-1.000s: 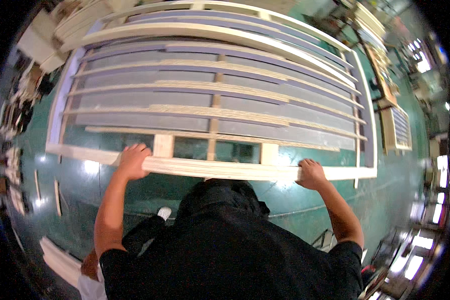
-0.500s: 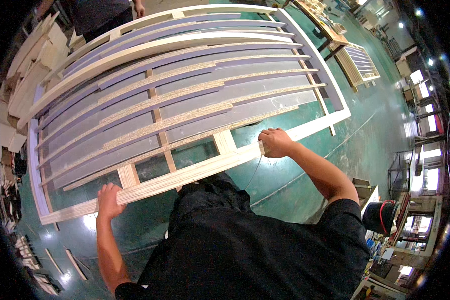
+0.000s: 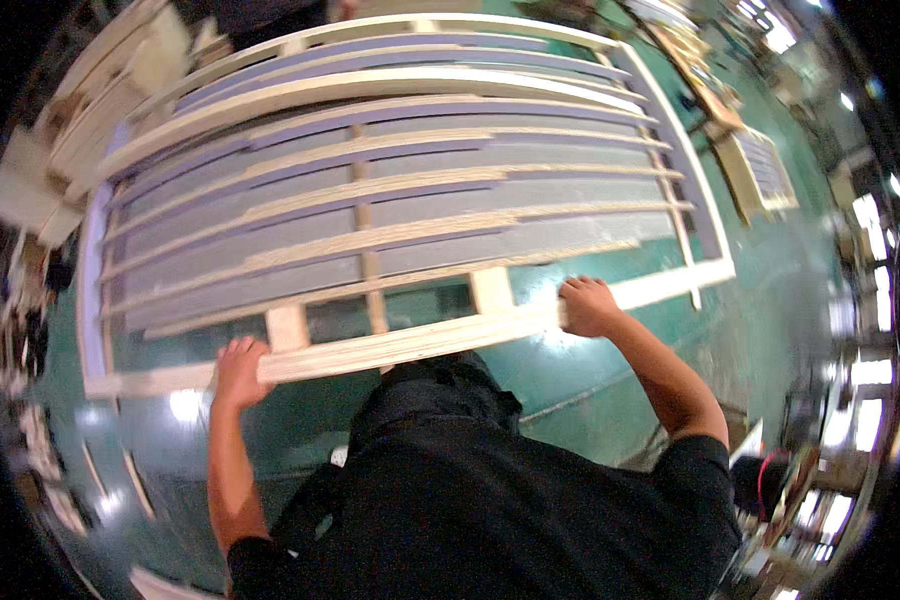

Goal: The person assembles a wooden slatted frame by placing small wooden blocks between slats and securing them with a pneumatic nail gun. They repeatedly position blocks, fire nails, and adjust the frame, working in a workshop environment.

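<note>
Left hand [image 3: 240,372] curled over the near rail [image 3: 410,345] of a large wooden frame [image 3: 675,130], right hand [image 3: 588,307] curled over the same rail farther along: I hold it with both, fingers on top, the undersides of my grip hidden. The frame spreads out ahead of my hands, its corners well outside each of them. Between my hands, two pale short blocks [image 3: 491,292] reach from the rail toward the nearest slat. Past them, long slats [image 3: 580,135] run crosswise over grey panels [image 3: 560,190], and a pale board [image 3: 370,83] lies across farther out. Beyond my left hand lean pale panels [image 3: 110,90]; beyond my right, well apart on the green floor [image 3: 650,360], sits a smaller slatted frame [image 3: 760,165]. A person in dark clothes [image 3: 270,15] is at the far side.
</note>
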### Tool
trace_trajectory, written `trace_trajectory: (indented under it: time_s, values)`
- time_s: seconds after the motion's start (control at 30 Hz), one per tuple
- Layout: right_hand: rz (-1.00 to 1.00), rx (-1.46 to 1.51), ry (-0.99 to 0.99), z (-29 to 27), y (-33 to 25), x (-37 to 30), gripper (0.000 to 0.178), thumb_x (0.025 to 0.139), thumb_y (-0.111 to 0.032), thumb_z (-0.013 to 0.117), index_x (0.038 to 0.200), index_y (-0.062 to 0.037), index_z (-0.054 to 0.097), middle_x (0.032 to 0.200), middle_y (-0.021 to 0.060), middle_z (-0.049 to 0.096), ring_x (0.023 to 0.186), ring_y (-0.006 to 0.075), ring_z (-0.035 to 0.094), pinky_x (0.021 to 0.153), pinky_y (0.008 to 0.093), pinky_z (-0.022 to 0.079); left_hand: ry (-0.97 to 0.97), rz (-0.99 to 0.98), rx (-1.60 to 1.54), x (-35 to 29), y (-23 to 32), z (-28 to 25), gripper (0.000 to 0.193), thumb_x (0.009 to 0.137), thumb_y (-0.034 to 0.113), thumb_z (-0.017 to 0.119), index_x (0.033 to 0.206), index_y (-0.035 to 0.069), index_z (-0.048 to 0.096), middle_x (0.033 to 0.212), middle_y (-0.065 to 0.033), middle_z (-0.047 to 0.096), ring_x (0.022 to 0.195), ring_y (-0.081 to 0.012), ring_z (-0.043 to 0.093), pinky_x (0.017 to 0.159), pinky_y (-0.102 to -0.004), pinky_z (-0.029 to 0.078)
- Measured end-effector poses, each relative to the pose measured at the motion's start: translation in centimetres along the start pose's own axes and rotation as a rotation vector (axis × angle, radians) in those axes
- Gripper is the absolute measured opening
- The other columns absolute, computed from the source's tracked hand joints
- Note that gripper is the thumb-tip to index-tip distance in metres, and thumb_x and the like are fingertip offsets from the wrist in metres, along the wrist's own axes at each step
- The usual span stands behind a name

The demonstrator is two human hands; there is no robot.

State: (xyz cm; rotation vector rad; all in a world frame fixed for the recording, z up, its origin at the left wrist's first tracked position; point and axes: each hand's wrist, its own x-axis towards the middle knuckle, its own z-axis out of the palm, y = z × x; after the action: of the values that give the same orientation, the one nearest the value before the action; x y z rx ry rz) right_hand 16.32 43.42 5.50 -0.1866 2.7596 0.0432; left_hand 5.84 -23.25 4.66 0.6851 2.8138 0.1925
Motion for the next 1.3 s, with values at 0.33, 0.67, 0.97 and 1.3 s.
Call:
trace_trajectory:
  time_s: [0.33, 0.67, 0.97, 1.3]
  values:
    - [0.039, 0.089, 0.012, -1.5, -1.8, -1.9, 0.062, 0.059, -0.024, 0.092, 0.111, -0.0094, 0.062, 0.111, 0.0116, 0.063, 0.111, 0.0355, 0.059, 0.096, 0.0501, 0.046, -0.178, -0.022, 0.063, 0.9, 0.3, -2.3, 0.058, 0.069, 0.023, 0.088, 0.12, 0.018, 0.062, 0.121, -0.005, 0.056, 0.121, -0.0283, 0.053, 0.098, -0.0491, 0.039]
    - [-0.024, 0.136, 0.075, -0.3, 0.3, -1.6, 0.064, 0.055, -0.02, 0.092, 0.11, -0.009, 0.062, 0.107, 0.0108, 0.064, 0.108, 0.0354, 0.059, 0.093, 0.0497, 0.045, -0.114, -0.032, 0.051, 0.9, 1.0, -0.8, 0.05, 0.064, 0.024, 0.087, 0.109, 0.02, 0.063, 0.113, -0.0042, 0.058, 0.117, -0.029, 0.054, 0.095, -0.0487, 0.038]
    - [0.027, 0.119, 0.023, -0.5, -0.1, -1.4, 0.063, 0.057, -0.021, 0.092, 0.111, -0.0085, 0.062, 0.109, 0.0107, 0.063, 0.109, 0.0349, 0.059, 0.095, 0.0489, 0.045, -0.136, -0.029, 0.037, 0.8, 0.9, -1.0, 0.058, 0.062, 0.024, 0.089, 0.113, 0.019, 0.062, 0.115, -0.005, 0.059, 0.117, -0.0297, 0.054, 0.094, -0.0495, 0.039]
    - [0.034, 0.083, -0.019, -0.9, -1.4, -1.6, 0.062, 0.062, -0.026, 0.091, 0.114, -0.0104, 0.063, 0.115, 0.0104, 0.063, 0.114, 0.0339, 0.059, 0.097, 0.0498, 0.046, -0.171, -0.055, 0.091, 0.2, 0.1, -0.9, 0.06, 0.062, 0.025, 0.089, 0.115, 0.019, 0.063, 0.117, -0.0062, 0.059, 0.118, -0.031, 0.055, 0.097, -0.051, 0.04]
